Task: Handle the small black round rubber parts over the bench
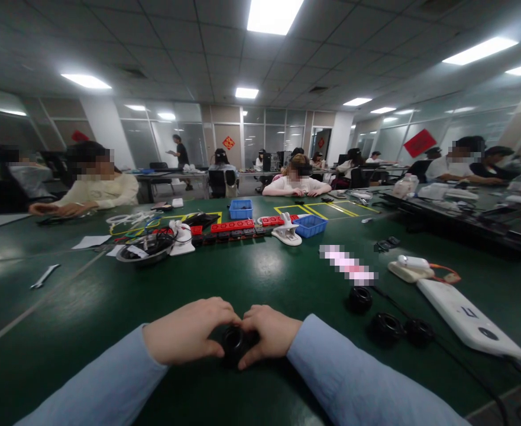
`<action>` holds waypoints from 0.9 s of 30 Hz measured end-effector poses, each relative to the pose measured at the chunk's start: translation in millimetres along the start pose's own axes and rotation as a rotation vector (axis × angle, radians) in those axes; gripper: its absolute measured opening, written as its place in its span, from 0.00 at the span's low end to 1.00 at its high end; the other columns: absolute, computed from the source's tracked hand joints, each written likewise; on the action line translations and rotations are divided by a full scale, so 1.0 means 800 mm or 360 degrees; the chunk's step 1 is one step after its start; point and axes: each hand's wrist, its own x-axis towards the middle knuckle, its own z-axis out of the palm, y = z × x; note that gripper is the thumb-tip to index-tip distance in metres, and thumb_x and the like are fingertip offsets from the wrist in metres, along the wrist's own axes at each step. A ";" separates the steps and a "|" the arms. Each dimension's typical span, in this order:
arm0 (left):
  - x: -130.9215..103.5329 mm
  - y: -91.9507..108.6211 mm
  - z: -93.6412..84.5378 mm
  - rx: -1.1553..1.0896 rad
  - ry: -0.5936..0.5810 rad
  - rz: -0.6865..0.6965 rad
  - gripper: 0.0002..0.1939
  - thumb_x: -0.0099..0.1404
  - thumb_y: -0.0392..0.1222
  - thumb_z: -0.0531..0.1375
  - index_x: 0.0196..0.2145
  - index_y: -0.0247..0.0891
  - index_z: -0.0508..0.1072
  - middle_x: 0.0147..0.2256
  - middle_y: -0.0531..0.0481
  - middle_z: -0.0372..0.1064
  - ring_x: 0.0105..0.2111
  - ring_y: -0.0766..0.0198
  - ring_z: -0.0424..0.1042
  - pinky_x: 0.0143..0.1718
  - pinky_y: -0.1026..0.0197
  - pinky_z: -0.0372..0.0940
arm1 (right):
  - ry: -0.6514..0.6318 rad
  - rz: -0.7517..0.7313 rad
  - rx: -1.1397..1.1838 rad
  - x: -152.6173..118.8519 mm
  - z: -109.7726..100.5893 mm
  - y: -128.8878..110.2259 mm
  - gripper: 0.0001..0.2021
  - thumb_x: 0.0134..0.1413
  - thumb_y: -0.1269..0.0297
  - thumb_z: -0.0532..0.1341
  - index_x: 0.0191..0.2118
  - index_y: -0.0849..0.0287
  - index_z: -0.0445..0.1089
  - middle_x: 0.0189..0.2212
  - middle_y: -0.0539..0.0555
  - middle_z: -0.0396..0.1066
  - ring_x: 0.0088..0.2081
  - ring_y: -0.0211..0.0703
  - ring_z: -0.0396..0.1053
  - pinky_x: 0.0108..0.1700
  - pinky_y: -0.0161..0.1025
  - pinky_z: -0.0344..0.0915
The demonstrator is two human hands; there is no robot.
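Note:
On the green table point(264, 266), near its front edge, a black ring-shaped part point(232, 340) is held between both hands. My left hand point(189, 331) curves round its left and far side, thumb against the near left. From the right, my right hand point(267, 334) closes on it with fingers on top and thumb at the near side. The fingertips of the two hands almost meet above it. To the right lie similar black round parts, one point(360, 300) farther off and another point(387, 327) nearer, beside a black cable.
A white power bank-like device point(471, 319) lies at the right. Farther back are blue bins point(241, 209), red blocks point(232, 225), a white clamp point(287, 231) and a bowl of cables point(145, 251). A wrench point(45, 276) rests at the left. People sit across the table.

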 end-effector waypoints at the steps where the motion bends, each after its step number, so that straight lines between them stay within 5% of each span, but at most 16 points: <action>1: 0.001 0.001 0.000 0.0000 -0.0008 0.0001 0.24 0.51 0.35 0.65 0.47 0.45 0.69 0.45 0.51 0.68 0.47 0.57 0.65 0.49 0.57 0.58 | -0.0024 -0.0001 0.0004 0.000 -0.001 -0.001 0.19 0.40 0.48 0.65 0.30 0.60 0.70 0.27 0.50 0.64 0.31 0.40 0.60 0.34 0.35 0.56; 20: 0.004 0.018 0.013 0.0274 0.0196 -0.0380 0.13 0.53 0.49 0.63 0.33 0.38 0.74 0.33 0.46 0.70 0.35 0.53 0.70 0.33 0.58 0.64 | 0.0079 0.0134 0.0160 0.000 0.004 -0.005 0.21 0.37 0.46 0.66 0.32 0.60 0.70 0.25 0.49 0.66 0.31 0.40 0.62 0.33 0.34 0.57; 27: 0.018 0.028 0.031 0.0540 0.0418 -0.0593 0.23 0.60 0.58 0.54 0.31 0.32 0.74 0.32 0.39 0.71 0.34 0.49 0.70 0.34 0.53 0.63 | 0.0245 0.0380 0.0091 0.000 0.007 -0.005 0.20 0.36 0.47 0.66 0.30 0.60 0.70 0.25 0.50 0.67 0.29 0.40 0.62 0.28 0.33 0.54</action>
